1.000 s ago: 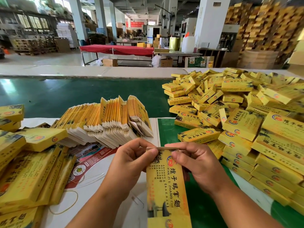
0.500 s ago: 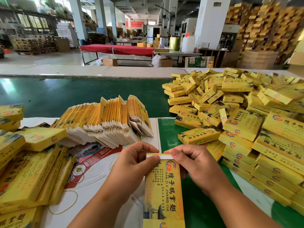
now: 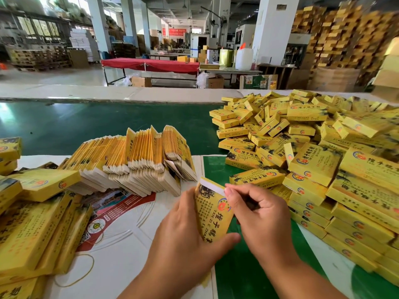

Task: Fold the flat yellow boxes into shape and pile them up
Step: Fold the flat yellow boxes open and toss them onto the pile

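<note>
Head view. Your left hand (image 3: 183, 231) grips the box (image 3: 212, 209) at lower centre of the frame: the thumb crosses its printed face from below and the fingers curl round behind its left edge. Your right hand (image 3: 261, 214) pinches the white end flap (image 3: 210, 185) at the box's upper edge, fingertips curled onto it.

Compared with half a second ago, the box is no longer lying lengthwise towards you with both hands at its far end. It now stands tilted, upper end leaning left, and shows less of its length. Your left hand has shifted from the top corner to the box's side and face. Your right hand stays at the flap.

The flat stack (image 3: 133, 160) leans at centre left, just above your hands, unchanged. The pile (image 3: 313, 160) of folded boxes fills the right side, as before. More boxes (image 3: 32, 223) lie at the left edge. A rubber band (image 3: 86, 270) lies on the white sheet (image 3: 129, 240) at lower left. The green belt (image 3: 86, 124) runs across the middle.
</note>
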A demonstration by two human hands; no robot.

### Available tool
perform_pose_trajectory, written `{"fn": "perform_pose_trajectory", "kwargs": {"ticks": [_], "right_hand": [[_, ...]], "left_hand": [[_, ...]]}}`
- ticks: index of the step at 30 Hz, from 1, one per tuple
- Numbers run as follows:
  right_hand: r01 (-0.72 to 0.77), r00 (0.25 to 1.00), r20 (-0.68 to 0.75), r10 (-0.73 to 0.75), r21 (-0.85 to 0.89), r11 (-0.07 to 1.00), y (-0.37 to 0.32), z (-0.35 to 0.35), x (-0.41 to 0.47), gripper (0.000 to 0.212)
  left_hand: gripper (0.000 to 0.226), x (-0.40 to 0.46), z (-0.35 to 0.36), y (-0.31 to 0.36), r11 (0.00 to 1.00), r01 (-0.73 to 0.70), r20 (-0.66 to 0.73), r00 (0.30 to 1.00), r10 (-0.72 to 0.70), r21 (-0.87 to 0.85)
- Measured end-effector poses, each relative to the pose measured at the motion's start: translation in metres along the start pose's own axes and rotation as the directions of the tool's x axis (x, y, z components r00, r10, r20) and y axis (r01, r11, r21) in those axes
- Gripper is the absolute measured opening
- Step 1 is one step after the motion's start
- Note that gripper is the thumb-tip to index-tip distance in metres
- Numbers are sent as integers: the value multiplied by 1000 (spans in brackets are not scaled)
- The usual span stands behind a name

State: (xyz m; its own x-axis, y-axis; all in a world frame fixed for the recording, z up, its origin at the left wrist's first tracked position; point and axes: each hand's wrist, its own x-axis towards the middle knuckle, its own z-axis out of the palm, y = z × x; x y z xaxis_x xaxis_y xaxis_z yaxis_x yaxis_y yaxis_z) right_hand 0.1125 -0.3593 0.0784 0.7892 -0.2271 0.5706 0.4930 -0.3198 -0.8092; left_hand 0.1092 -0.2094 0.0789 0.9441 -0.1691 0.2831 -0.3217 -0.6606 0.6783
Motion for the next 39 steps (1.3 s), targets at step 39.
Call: {"fn": "perform_pose_trajectory", "kwargs": {"ticks": [39], "right_hand": [[305,948,196,-249,-349,886,-4,5,-1,29]], "left_hand": [[83,3,0,-16,975,-74,-72,993,91,212]]}}
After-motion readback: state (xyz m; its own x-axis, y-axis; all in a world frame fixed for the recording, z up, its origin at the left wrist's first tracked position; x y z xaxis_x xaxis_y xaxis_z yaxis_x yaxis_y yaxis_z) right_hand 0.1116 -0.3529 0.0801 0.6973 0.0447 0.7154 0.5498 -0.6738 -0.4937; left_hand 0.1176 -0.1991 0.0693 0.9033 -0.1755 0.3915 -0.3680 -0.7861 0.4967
